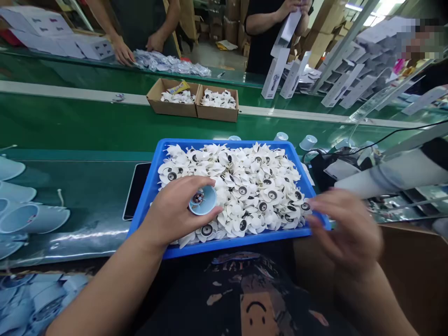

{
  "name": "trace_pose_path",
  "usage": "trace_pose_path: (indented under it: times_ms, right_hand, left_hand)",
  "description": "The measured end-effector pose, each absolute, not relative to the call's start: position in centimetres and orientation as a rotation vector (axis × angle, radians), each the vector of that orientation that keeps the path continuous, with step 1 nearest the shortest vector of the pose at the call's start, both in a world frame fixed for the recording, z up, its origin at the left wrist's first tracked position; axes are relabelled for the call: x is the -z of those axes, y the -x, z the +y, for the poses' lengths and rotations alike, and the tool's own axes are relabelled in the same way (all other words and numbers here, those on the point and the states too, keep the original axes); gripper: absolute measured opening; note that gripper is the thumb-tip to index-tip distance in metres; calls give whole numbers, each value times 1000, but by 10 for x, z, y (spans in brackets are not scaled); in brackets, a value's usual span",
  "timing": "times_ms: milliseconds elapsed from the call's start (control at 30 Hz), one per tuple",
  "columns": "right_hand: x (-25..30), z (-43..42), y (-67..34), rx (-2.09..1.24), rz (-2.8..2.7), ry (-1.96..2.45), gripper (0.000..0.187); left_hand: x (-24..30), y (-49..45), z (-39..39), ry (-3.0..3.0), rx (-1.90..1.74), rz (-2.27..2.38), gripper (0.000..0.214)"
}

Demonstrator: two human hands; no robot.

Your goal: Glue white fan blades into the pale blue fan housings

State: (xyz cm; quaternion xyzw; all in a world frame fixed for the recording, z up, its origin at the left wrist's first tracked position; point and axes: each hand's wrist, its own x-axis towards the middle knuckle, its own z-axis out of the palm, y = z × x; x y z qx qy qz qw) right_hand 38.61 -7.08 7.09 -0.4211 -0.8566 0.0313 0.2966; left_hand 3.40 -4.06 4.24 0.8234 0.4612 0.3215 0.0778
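My left hand [171,210] grips a light blue cup-shaped plastic housing [209,199], fingers and thumb around its sides. The housing's open end faces me, and a small round copper-and-dark part shows inside it. Beneath it, a blue tray [159,158] is heaped with small white fan blades [241,172], many with dark round hubs. Over the tray's right edge, my right hand [346,228] is smeared by motion. Its fingertips are close to a fan blade [305,206]; whether they hold it cannot be made out.
Light blue housings [35,217] stand at left, with more in a heap [45,298] below. A dark flat device [135,191] lies partly under the tray. Beyond it are two cardboard boxes [175,108] of white parts. Two co-workers handle bags [168,63] and white boxes [275,74].
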Motion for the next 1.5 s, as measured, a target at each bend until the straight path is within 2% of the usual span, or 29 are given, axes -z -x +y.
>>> trace_pose_path:
  times_ms: [67,167,400,633,767,933,1067,1133,1200,1267,1400,1500]
  right_hand:
    - [-62,-70,-366,-191,-2489,1085,11]
    - [-47,-65,-350,-280,-2748,1216,15]
    - [-63,-63,-343,9,-2978,1478,16]
    - [-83,-53,-358,259,-3104,1490,18]
    - [-75,-46,-370,-81,-3085,1261,32]
    - [-74,-53,-371,-371,-2836,1236,21]
    - [-64,-67,-361,-1125,-2092,1022,24]
    - [-54,-73,-350,-1582,-1553,850,24]
    - [-45,-77,-338,-1878,-1140,724,31]
    - [-38,-79,-329,-1981,-956,685,37]
    - [-32,-79,-324,-1954,-998,716,40]
    - [-34,-77,-324,-1843,-1084,739,32]
  left_hand:
    - [-42,-33,-41,-2457,-963,1396,47]
    - [-43,-34,-41,-2441,-951,1397,47]
    - [-44,-33,-41,-2407,-949,1406,46]
    - [-43,-34,-42,-2381,-967,1415,46]
    - [-43,-35,-42,-2365,-971,1391,48]
    - [-44,-33,-43,-2202,-1157,1503,43]
    - [-47,-39,-56,-1933,-1361,1410,52]
    - [-49,-48,-66,-1909,-1243,1224,59]
    - [-52,-57,-76,-1937,-1057,1151,62]
    - [-56,-65,-82,-1995,-935,1185,63]
    - [-61,-75,-83,-2211,-849,1206,61]
    - [-61,-81,-81,-2319,-803,1185,64]
